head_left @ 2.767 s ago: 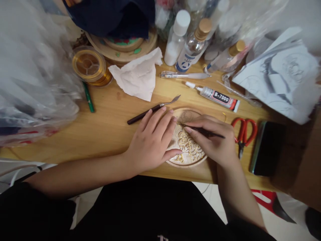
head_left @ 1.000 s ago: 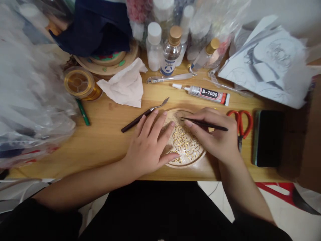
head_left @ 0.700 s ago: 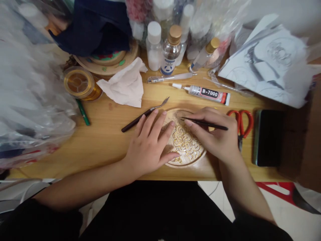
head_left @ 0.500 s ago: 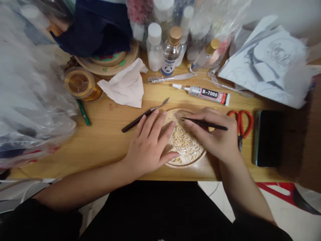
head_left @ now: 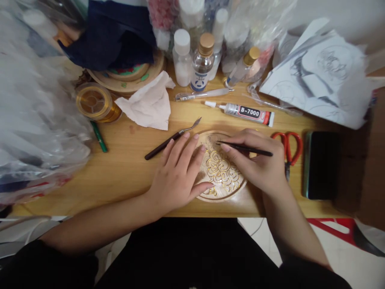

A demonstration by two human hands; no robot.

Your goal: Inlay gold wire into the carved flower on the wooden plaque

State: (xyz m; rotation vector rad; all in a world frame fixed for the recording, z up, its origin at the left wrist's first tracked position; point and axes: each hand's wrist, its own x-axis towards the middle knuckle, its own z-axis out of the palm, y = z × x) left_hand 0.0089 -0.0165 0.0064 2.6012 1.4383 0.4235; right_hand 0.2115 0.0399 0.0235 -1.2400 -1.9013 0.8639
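Observation:
A round wooden board lies near the table's front edge, bearing a flower outlined in gold wire and pencil lines above it. My left hand rests flat with fingers spread across the board's left side, covering part of it. In my right hand slim black tweezers are pinched between thumb and fingers, their tips over the pencilled area at the top of the board. Whether the tips hold anything is too small to tell. A palette knife lies just beyond my left fingertips.
Beyond the board lie a B-7000 glue tube, a pen and a crumpled tissue. Bottles stand behind. Red-handled scissors and a phone sit at right; a gold wire spool and plastic bags at left.
My left index finger has drawn back slightly to the left on the board. The tweezers stay almost in place, and the whole view has shifted a little.

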